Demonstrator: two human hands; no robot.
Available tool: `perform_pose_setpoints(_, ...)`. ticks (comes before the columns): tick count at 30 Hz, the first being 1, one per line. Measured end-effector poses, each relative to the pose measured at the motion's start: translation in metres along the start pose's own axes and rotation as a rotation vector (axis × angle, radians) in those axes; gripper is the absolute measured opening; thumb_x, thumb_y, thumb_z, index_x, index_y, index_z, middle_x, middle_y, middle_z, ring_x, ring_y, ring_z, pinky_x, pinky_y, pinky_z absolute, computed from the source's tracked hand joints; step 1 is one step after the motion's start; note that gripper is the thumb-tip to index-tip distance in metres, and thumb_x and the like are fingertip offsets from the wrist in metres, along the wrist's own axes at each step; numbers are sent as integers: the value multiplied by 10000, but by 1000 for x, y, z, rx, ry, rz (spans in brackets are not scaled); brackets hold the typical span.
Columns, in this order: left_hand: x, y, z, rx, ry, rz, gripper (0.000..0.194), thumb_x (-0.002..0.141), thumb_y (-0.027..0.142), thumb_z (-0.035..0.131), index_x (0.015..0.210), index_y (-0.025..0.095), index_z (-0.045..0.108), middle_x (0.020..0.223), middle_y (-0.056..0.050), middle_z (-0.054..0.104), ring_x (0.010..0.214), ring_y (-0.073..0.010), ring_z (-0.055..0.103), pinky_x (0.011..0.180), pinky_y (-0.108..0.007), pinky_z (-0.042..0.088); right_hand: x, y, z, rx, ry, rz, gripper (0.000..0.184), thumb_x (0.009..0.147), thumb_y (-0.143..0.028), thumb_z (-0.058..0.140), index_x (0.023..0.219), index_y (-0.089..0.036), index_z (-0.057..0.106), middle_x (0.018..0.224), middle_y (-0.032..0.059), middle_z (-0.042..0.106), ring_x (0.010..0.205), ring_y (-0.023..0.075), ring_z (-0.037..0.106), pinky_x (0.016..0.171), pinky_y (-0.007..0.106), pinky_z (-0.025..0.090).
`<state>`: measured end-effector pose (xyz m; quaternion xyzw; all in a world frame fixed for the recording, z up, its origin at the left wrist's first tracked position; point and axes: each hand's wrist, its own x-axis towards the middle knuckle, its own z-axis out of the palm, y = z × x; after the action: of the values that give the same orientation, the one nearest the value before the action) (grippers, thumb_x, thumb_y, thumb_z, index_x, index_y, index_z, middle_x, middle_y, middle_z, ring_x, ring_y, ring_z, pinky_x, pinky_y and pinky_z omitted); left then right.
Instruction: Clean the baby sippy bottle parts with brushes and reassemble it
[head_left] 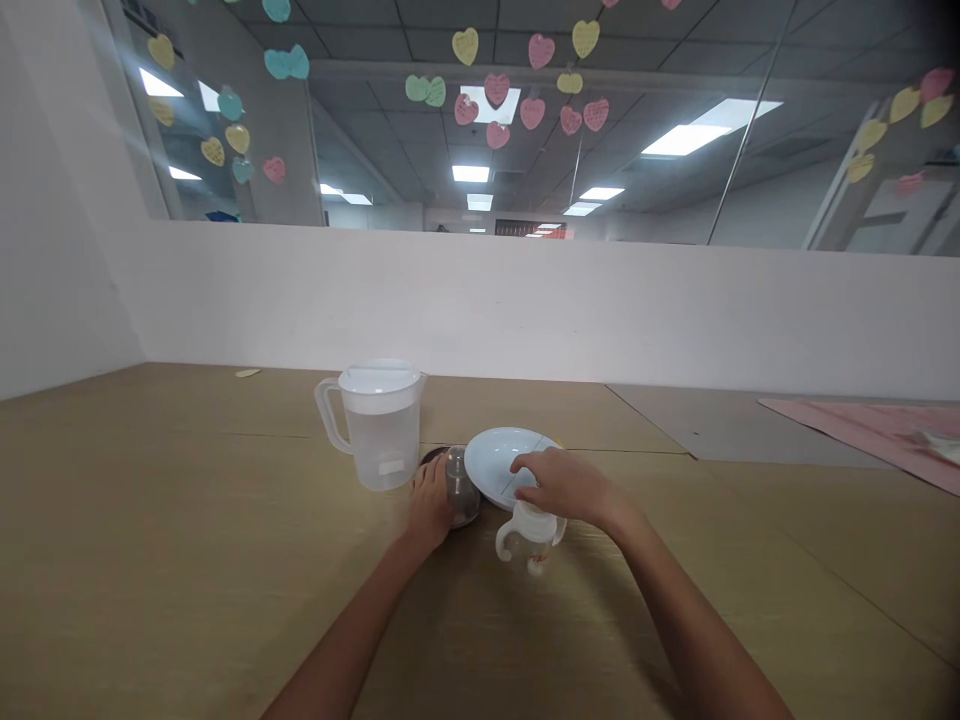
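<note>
My left hand [431, 505] is closed against the left side of a clear, rounded glass container [462, 490]; its thumb side is partly hidden. A dark round rim [435, 454] shows just behind those fingers. My right hand [562, 485] reaches over the right side of a white dish [495, 460], thumb and index finger apart, with nothing visible between them. Below this hand stands a clear sippy cup [534, 530] with two white curved handles, its top partly covered by the hand. I cannot tell whether the right hand touches the cup.
A translucent white pitcher [382, 430] with a lid and a left-side handle stands left of the glass. A small pale flat piece [248, 373] lies at the back left. On the right are a grey sheet [720, 430] and a pink cloth [862, 425]. A white wall [480, 300] closes off the back.
</note>
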<state>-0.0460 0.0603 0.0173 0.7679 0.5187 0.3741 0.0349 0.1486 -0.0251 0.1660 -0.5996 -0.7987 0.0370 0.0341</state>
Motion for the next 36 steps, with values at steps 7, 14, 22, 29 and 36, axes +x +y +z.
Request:
perform_pose_setpoints(7,-2,-1,-3,74,-123,137,688,673,235,617,1305,213,346,1361,-122,399,1290,-289,298,1019,-433,274,4,1,3,17,-3,4,325,811,-355,537,1078,-185,612,962,96,646,879,237,595,678,284,389)
perform_pose_setpoints(14,-3,6,-14,99,-125,154,636,672,273,617,1269,233,398,1237,-107,497,1175,-314,400,958,-448,295,3,2,2,29,2,1,322,800,-346,551,1071,-183,616,962,92,643,878,233,588,665,276,391)
perform_pose_setpoints(22,-1,15,-17,212,5,77,414,645,184,574,1057,158,544,1004,-134,527,914,-294,485,784,-420,388,3,0,1,34,-11,18,337,795,-356,554,1079,-185,613,965,89,643,873,231,590,664,276,393)
perform_pose_setpoints(29,0,9,-12,56,77,16,316,676,73,472,980,150,513,997,-116,522,915,-247,526,788,-386,439,3,2,1,21,0,20,358,786,-390,566,1079,-189,608,938,88,649,841,235,598,631,277,390)
perform_pose_setpoints(36,-7,47,-33,-173,427,203,312,798,354,558,1059,205,475,1039,-83,518,979,-221,536,862,-371,451,6,-4,1,215,299,-124,533,739,-433,641,1202,-208,501,1097,75,590,978,213,551,790,294,416)
